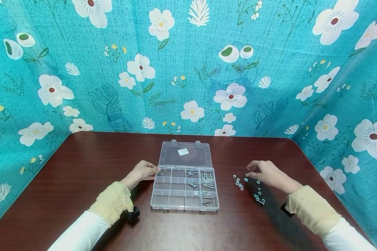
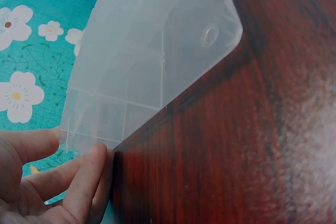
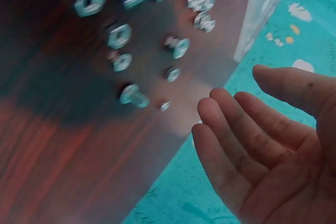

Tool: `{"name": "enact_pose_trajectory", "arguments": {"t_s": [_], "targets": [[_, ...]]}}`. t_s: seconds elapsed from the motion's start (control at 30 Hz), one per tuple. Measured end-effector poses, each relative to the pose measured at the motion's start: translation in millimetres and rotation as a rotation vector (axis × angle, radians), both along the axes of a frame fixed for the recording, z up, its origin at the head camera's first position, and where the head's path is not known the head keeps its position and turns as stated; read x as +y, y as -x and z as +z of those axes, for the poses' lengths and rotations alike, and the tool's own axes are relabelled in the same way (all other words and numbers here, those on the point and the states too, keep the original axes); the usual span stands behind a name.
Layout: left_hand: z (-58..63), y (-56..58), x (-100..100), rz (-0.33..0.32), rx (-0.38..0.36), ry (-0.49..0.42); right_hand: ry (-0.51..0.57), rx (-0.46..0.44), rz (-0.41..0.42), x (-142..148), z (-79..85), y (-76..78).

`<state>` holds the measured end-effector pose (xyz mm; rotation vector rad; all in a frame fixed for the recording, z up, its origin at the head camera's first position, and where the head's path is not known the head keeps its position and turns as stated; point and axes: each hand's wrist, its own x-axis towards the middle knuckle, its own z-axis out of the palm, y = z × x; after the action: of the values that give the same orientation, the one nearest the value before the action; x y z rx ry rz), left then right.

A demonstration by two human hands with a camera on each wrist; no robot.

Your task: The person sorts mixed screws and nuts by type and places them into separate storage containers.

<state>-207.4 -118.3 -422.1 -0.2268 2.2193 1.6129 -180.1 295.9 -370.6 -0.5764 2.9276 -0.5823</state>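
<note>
A clear plastic compartment box (image 1: pixel 185 208) stands on the table with its lid (image 1: pixel 186 157) laid back. My left hand (image 1: pixel 142 170) pinches the box's left edge near the hinge; in the left wrist view, thumb and fingers meet at the box corner. Screws (image 1: pixel 207 177) lie in the right column, and more small hardware (image 1: pixel 193 184) sits in the column beside it. My right hand (image 1: pixel 267 173) hovers over loose nuts (image 1: pixel 237 180), fingers loosely extended and thumb apart, holding nothing. In the right wrist view a short bolt (image 3: pixel 134 97) and hex nuts (image 3: pixel 119 36) lie below the fingertips.
A dark red-brown wooden table (image 1: pixel 106 153) carries everything. Behind it hangs a turquoise floral cloth (image 1: pixel 182 87), also along both sides. A second small cluster of nuts and bolts (image 1: pixel 258 199) lies nearer, below the right hand. A white label (image 1: pixel 183 151) shows on the lid.
</note>
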Motion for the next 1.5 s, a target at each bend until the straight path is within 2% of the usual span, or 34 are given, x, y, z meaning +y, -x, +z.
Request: {"name": "enact_pose_trajectory", "arguments": {"t_s": [0.3, 0.7, 0.97, 1.07, 1.3, 1.5], "targets": [[1.2, -2.0, 1, -0.007, 0.009, -0.008, -0.031, -0.047, -0.069, 16, -13.7, -0.5], [-0.3, -2.3, 1, 0.017, -0.002, 0.007, -0.064, -0.031, -0.071, 24, -30.7, -0.7], [-0.6, -2.2, 1, 0.013, -0.002, 0.001, -0.061, 0.0, -0.063, 21, -33.6, -1.5], [-0.2, -2.6, 1, 0.015, -0.004, -0.006, -0.047, 0.052, -0.046, 19, -33.4, -3.0], [1.1, -2.9, 1, 0.007, -0.001, 0.005, 0.044, 0.274, 0.005, 6, -32.6, -5.5], [1.9, -2.5, 1, -0.004, 0.005, 0.004, 0.184, 0.35, 0.0, -11, -29.1, -7.1]]}}
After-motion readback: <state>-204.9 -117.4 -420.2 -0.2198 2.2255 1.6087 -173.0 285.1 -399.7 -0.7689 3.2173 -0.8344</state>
